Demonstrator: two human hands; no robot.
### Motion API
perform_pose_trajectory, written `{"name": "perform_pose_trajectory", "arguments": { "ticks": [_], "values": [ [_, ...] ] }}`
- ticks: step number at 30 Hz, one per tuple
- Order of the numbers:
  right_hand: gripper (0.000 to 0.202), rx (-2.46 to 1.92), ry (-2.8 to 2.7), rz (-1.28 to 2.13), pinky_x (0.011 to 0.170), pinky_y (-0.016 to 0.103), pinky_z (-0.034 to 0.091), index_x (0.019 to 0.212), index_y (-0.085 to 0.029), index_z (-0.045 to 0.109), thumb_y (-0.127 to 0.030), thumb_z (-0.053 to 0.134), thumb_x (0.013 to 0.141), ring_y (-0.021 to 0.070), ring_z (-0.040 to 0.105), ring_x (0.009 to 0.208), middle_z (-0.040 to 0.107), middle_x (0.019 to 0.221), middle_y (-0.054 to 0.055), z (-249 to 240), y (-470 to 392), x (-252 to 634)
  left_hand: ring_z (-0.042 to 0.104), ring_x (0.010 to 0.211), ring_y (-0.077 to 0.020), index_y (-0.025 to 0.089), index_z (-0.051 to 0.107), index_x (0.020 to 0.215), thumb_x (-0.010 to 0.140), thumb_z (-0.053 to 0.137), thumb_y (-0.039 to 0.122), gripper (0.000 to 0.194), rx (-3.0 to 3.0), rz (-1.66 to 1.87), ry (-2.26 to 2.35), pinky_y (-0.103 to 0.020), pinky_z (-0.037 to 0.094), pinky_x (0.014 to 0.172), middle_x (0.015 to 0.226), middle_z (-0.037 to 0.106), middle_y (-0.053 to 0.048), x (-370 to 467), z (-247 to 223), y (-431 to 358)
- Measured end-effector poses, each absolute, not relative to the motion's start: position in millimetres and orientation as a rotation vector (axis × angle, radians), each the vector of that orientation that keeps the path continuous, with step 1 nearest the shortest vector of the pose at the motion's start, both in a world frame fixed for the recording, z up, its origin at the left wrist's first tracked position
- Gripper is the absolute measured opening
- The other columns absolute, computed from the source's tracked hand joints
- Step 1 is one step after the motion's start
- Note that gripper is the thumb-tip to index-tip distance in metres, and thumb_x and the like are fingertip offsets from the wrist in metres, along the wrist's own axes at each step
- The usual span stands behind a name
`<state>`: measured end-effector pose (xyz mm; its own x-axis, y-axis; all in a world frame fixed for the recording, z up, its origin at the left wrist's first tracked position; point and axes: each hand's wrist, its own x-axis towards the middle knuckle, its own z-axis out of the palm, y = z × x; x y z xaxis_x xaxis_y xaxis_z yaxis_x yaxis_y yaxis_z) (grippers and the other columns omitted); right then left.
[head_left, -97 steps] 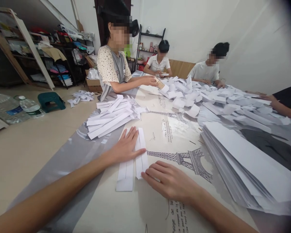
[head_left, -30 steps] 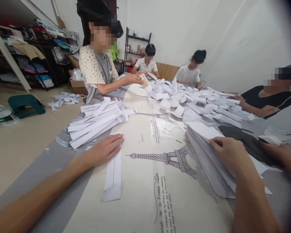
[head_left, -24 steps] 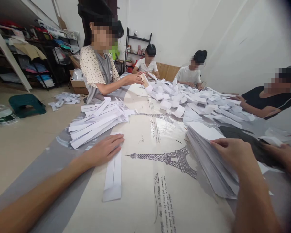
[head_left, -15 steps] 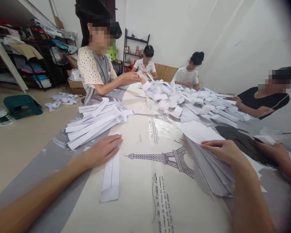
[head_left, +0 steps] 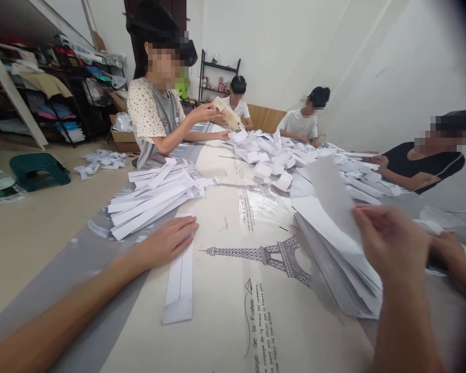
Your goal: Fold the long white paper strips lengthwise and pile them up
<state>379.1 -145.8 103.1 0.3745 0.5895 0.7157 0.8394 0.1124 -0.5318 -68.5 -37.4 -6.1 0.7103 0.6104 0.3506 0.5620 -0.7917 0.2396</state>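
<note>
My left hand (head_left: 175, 237) lies flat, fingers stretched out, over the upper part of a folded paper strip (head_left: 179, 290) on the tablecloth. Beyond it a pile of similar folded paper strips (head_left: 155, 199) is heaped. On the right, my right hand (head_left: 392, 238) pinches a white paper sheet (head_left: 330, 184) by its edge and holds it raised and tilted. Below that sheet rests a fanned stack of white paper (head_left: 330, 259). The far edge of the raised sheet stands above the stack; my hand and wrist cover part of the stack's right side.
A large heap of folded paper pieces (head_left: 272, 155) covers the far middle of the table. A person in a dotted sleeve (head_left: 143, 106) holds a wooden piece (head_left: 227, 113). Others sit at the back and right; another hand (head_left: 456, 259) is close beside my right arm. A green stool (head_left: 39, 171) stands left.
My right hand has lifted the top sheet off the stack, rising with it and turning. My left hand stays on the strip. The person opposite has raised and tilted the wooden piece.
</note>
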Motion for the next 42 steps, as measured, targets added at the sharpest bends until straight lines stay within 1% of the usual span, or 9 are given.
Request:
{"name": "perform_pose_trajectory", "arguments": {
  "ticks": [6, 11, 16, 21, 24, 29, 34, 38, 42],
  "values": [
    [0.023, -1.299, -1.206, -0.037, 0.037, 0.024, 0.028, 0.097, -0.028, 0.058, -0.049, 0.066, 0.093, 0.0122, 0.039, 0.039, 0.047, 0.053, -0.007, 134, -160, 272, 0.053, 0.135, -0.0304, 0.023, 0.056, 0.141, 0.104, 0.042, 0.056, 0.052, 2.175, 0.822, 1.089, -0.049, 0.037, 0.116, 0.147, 0.058, -0.011, -52, 19, -53],
    [0.025, -1.363, -1.536, 0.74, 0.04, 0.021, 0.016, 0.096, -0.026, 0.048, -0.05, 0.053, 0.1, 0.009, 0.024, 0.04, 0.028, 0.049, -0.013, 70, -141, 224, 0.068, 0.06, -0.0196, 0.017, 0.059, 0.126, 0.099, 0.034, 0.072, 0.067, 1.394, 0.887, 0.779, -0.028, 0.044, 0.048, 0.099, 0.074, -0.013, -30, 33, -68],
    [0.026, -1.361, -1.601, 1.004, 0.044, 0.022, 0.02, 0.106, -0.026, 0.048, -0.051, 0.049, 0.102, 0.0102, 0.028, 0.045, 0.039, 0.054, -0.011, 20, -133, 210, 0.051, 0.037, -0.0109, 0.016, 0.065, 0.095, 0.085, 0.075, 0.05, 0.036, 1.43, 0.787, 1.005, -0.02, 0.03, 0.037, 0.051, 0.058, 0.004, -23, 29, -77],
    [0.04, -1.166, -1.639, 1.139, 0.085, 0.036, 0.055, 0.132, -0.027, 0.06, -0.052, 0.053, 0.101, 0.0223, 0.067, 0.1, 0.07, 0.121, 0.007, 41, -141, 207, 0.064, 0.046, -0.0151, 0.017, 0.066, 0.091, 0.085, 0.075, 0.047, 0.032, 1.382, 0.811, 1.006, -0.021, 0.042, 0.038, 0.064, 0.068, -0.001, -22, 26, -81],
    [0.052, -1.131, -1.711, 1.293, 0.122, 0.05, 0.03, 0.152, -0.034, 0.048, -0.055, 0.045, 0.104, 0.0274, 0.038, 0.148, 0.041, 0.162, 0.002, 54, -148, 208, 0.065, 0.048, -0.0154, 0.017, 0.065, 0.09, 0.084, 0.076, 0.048, 0.034, 1.338, 0.827, 0.989, -0.022, 0.044, 0.039, 0.069, 0.071, -0.003, -19, 25, -84],
    [0.053, -1.163, -1.803, 1.442, 0.128, 0.056, 0.003, 0.157, -0.044, 0.034, -0.061, 0.029, 0.107, 0.0249, 0.012, 0.159, 0.022, 0.169, -0.009, 57, -155, 203, 0.062, 0.044, -0.0155, 0.016, 0.064, 0.079, 0.084, 0.076, 0.051, 0.037, 1.273, 0.822, 0.961, -0.023, 0.045, 0.039, 0.059, 0.068, -0.004, -14, 26, -92],
    [0.052, -1.186, -1.666, 1.541, 0.127, 0.055, 0.012, 0.153, -0.047, 0.041, -0.059, 0.048, 0.102, 0.0267, 0.019, 0.157, 0.028, 0.168, -0.008, 56, -155, 201, 0.062, 0.042, -0.017, 0.016, 0.063, 0.076, 0.093, 0.062, 0.059, 0.047, 1.257, 0.829, 0.949, -0.024, 0.047, 0.04, 0.052, 0.066, -0.005, -11, 29, -96],
    [0.065, -1.186, -1.297, 1.841, 0.109, 0.052, 0.045, 0.154, -0.049, 0.037, -0.053, 0.065, 0.095, 0.0294, 0.056, 0.134, 0.05, 0.156, 0.001, 58, -152, 206, 0.064, 0.044, -0.0179, 0.016, 0.062, 0.073, 0.096, 0.057, 0.059, 0.05, 1.222, 0.841, 0.907, -0.024, 0.046, 0.04, 0.056, 0.068, -0.007, -10, 30, -97],
    [0.056, -1.017, -0.905, 2.194, 0.084, 0.037, 0.055, 0.144, -0.027, 0.057, -0.058, 0.058, 0.097, 0.0249, 0.072, 0.1, 0.073, 0.121, 0.009, 59, -149, 208, 0.064, 0.047, -0.016, 0.015, 0.062, 0.072, 0.096, 0.062, 0.051, 0.043, 1.164, 0.916, 0.912, -0.022, 0.045, 0.041, 0.061, 0.068, -0.006, -12, 27, -94]
  ]
}}
